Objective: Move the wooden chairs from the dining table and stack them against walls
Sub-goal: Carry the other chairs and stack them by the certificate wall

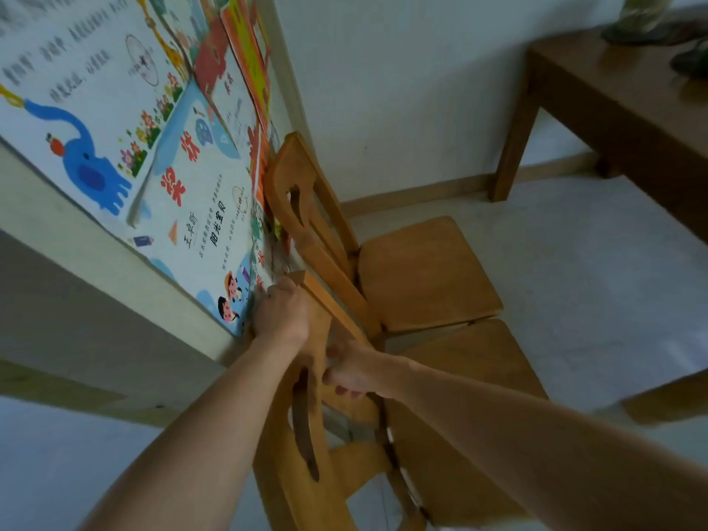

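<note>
Two wooden chairs stand side by side with their backs to the poster-covered wall. The far chair (pixel 425 274) sits in the room's corner, its seat bare. The near chair (pixel 467 427) is directly below me, its backrest (pixel 302 435) rising toward the camera. My left hand (pixel 281 314) is closed over the top rail of that backrest, close to the wall. My right hand (pixel 354 371) grips the backrest's right edge a little lower, fingers curled around the wood. Both forearms reach in from the bottom of the view.
Colourful children's posters (pixel 191 174) cover the wall on the left. A dark wooden table (pixel 620 105) stands at the upper right with blurred items on top. Another wooden piece (pixel 666 400) juts in at the right edge. Pale floor (pixel 597 262) lies open to the right of the chairs.
</note>
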### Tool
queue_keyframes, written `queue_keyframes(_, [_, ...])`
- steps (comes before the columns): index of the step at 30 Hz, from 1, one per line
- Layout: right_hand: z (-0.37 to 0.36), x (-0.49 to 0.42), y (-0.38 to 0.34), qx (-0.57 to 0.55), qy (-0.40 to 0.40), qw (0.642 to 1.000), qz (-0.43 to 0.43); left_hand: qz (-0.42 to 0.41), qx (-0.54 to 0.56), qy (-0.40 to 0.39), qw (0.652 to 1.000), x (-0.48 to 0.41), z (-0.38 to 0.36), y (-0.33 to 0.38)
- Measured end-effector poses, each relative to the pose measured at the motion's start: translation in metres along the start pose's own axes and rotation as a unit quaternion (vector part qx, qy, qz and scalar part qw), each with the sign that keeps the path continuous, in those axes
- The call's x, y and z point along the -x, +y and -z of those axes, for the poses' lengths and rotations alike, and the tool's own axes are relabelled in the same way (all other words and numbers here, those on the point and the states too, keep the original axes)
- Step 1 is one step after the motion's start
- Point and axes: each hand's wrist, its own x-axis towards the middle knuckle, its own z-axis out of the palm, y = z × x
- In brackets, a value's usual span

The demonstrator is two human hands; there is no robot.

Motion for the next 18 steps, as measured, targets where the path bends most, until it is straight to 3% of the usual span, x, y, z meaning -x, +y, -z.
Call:
queue_keyframes(8, [-0.029, 0.030, 0.015, -0.057, -0.150, 0.985, -0.056, -0.026, 0.043, 0.027, 0.998, 0.002, -0.004, -0.001])
queue_keyframes(12, [-0.027, 0.025, 0.024, -0.093, -0.075, 0.992, -0.028, -0.030, 0.072, 0.035, 0.996, 0.006, -0.013, -0.001])
queue_keyframes(18, [0.019, -0.002, 0.030, -0.058, 0.069, 0.995, -0.037, -0.100, 0.089, 0.116, 0.984, -0.008, -0.020, -0.001])
